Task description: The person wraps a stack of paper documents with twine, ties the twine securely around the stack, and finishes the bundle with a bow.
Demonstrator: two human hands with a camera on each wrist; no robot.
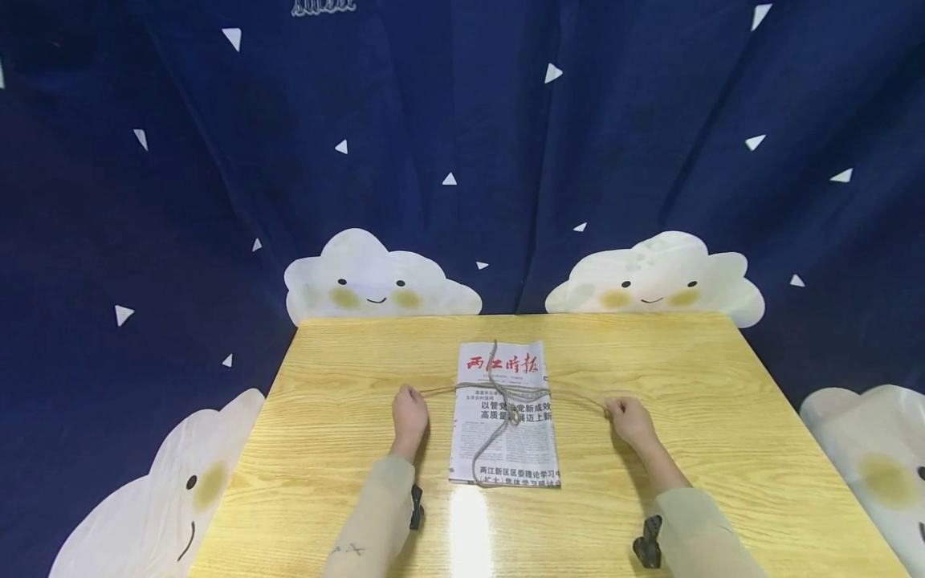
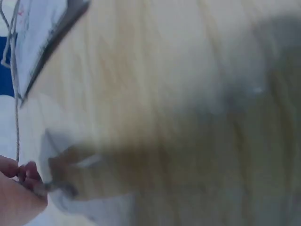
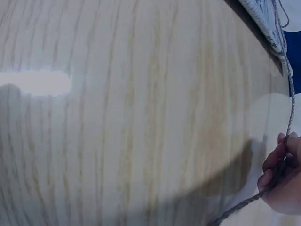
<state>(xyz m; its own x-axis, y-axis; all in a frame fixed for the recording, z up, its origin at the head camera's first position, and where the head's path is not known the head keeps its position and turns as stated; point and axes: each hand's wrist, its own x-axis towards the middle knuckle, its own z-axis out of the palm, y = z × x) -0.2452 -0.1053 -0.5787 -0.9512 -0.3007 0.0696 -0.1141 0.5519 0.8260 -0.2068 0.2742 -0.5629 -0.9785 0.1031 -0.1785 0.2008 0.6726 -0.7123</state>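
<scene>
A folded newspaper (image 1: 473, 445) with red headline characters lies at the middle of the table. Thin grey-brown rope (image 1: 486, 442) runs down its front and crosses it sideways, with loops and a tangle near the centre. To the left of the paper, my left hand (image 1: 409, 413) pinches one rope end, drawn out from the bundle. On the other side, my right hand (image 1: 632, 419) grips the opposite end; in the right wrist view a tail of rope (image 3: 240, 205) hangs out below the curled fingers. Both stretches between hands and paper are nearly straight.
The wooden table (image 1: 325, 353) extends around the newspaper on all sides. Behind it hangs a dark blue curtain (image 1: 405, 96) with white triangles and smiling clouds. A small black device (image 1: 648, 542) sits at the right wrist, another (image 1: 417, 507) at the left.
</scene>
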